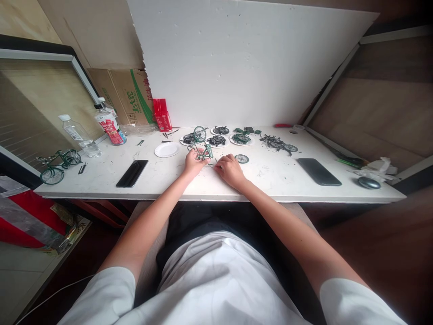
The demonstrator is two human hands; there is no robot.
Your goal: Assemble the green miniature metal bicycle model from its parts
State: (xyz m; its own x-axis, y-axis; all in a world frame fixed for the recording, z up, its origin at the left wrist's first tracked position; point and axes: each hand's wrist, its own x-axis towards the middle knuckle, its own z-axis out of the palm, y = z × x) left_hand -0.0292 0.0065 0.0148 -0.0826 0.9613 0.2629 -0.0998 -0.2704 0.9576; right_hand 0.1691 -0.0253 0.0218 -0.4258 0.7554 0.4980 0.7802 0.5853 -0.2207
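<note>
My left hand [193,161] is closed around a partly built green model bicycle [200,143], whose one mounted wheel stands up at the far end. My right hand [229,169] is closed in a pinch just to the right of the frame, holding something too small to make out. A loose small wheel [241,158] lies on the white table [270,178] right of that hand. Several small white plates with dark and green parts [217,141] sit just beyond the hands, and an empty white plate [167,149] lies to the left.
A finished green model bicycle [58,165] stands at the table's left end near two bottles [110,124]. Two black phones lie flat, one left [132,173] and one right [319,171]. A red box [161,114] and white foam board [243,63] stand behind. A mouse [369,182] sits far right.
</note>
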